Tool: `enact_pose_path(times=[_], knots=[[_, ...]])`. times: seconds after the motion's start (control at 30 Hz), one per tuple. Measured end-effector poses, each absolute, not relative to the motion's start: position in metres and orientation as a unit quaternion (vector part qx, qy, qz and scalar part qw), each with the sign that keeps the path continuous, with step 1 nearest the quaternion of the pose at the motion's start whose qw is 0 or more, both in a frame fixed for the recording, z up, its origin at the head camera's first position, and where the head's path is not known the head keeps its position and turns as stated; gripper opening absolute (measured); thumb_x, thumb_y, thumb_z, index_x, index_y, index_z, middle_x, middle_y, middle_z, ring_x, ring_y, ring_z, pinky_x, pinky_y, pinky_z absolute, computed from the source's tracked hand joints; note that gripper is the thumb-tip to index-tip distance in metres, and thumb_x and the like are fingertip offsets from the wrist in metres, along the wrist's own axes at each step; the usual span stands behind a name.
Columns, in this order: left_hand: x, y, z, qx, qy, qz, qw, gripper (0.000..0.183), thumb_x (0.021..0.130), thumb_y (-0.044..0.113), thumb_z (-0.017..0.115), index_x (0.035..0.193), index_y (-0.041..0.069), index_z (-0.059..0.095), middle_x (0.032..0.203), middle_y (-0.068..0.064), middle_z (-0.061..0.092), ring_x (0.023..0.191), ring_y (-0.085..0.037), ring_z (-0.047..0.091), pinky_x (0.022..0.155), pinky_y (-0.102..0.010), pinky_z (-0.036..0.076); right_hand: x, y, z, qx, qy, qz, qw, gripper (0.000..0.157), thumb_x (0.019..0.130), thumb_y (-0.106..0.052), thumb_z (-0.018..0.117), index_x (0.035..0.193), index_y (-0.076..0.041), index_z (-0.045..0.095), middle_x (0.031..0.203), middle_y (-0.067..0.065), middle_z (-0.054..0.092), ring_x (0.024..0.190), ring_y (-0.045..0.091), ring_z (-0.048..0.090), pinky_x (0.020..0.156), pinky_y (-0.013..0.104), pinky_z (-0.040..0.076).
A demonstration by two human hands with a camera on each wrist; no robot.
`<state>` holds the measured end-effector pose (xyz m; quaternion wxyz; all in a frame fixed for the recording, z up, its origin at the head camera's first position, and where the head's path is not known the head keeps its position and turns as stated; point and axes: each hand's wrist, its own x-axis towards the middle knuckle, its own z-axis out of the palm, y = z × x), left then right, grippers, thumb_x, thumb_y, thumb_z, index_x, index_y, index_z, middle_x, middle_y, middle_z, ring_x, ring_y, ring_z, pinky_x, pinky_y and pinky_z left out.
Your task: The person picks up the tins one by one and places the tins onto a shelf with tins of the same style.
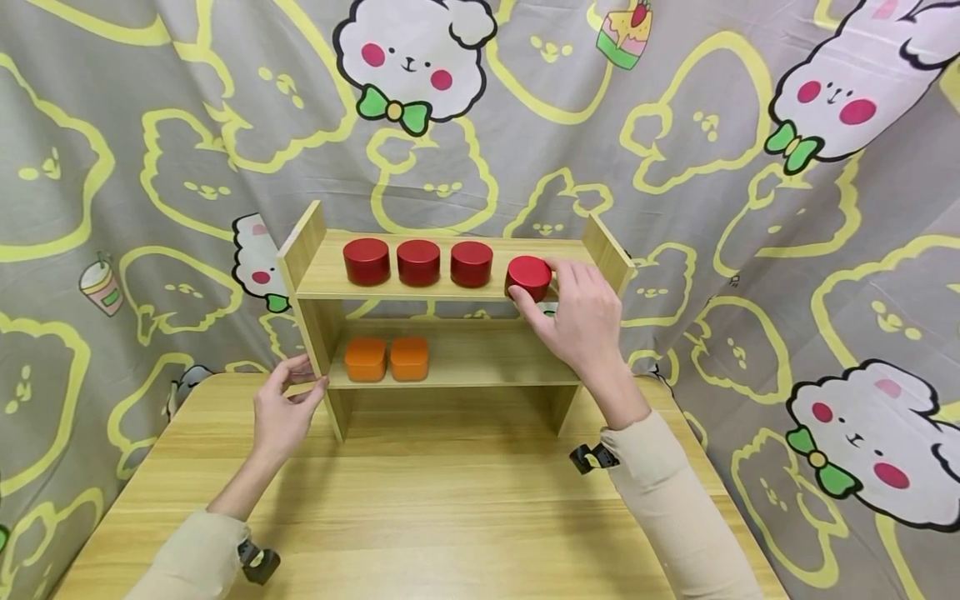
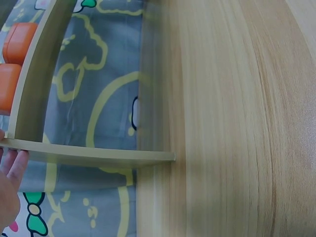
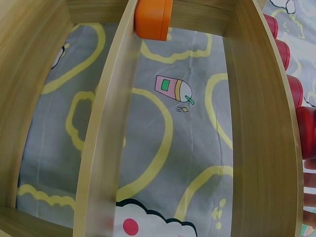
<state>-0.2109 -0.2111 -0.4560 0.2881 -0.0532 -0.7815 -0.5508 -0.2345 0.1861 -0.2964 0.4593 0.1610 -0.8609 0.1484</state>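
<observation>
My right hand (image 1: pixel 581 317) grips a round red tin (image 1: pixel 529 277) between thumb and fingers at the right part of the top shelf's front edge. In the right wrist view that red tin (image 3: pixel 307 132) is cut off by the frame, with fingertips below it. Three more red tins (image 1: pixel 418 262) stand in a row to its left on the top shelf. My left hand (image 1: pixel 282 406) holds the left side panel of the wooden shelf (image 1: pixel 450 382) near the lower board, fingers on its outer side. Two orange square boxes (image 1: pixel 366 359) sit side by side on the lower shelf's left part.
The shelf stands on a wooden table (image 1: pixel 450 517) near its back edge. Behind and around it hangs a grey curtain (image 1: pixel 540 167) with cartoon prints. Side panels rise above the top board at both ends.
</observation>
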Motion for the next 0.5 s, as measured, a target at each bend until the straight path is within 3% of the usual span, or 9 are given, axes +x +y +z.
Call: enact_pose_path(times=[0.5], knots=[[-0.2107, -0.2113, -0.4555, -0.052, -0.781, -0.555, 0.282, 0.039, 0.092, -0.009, 0.073, 0.13, -0.006, 0.064, 0.109, 0.028, 0.06, 0.093, 0.015, 0.063, 0.076, -0.002, 0.057, -0.2443, 0.1833, -0.2915, 0.153, -0.872, 0.136, 0.445, 0.058, 0.096, -0.059, 0.066, 0.119, -0.006, 0.073, 0.109, 0.014, 0.077, 0.096, 0.034, 0.072, 0.074, 0.046, 0.061]])
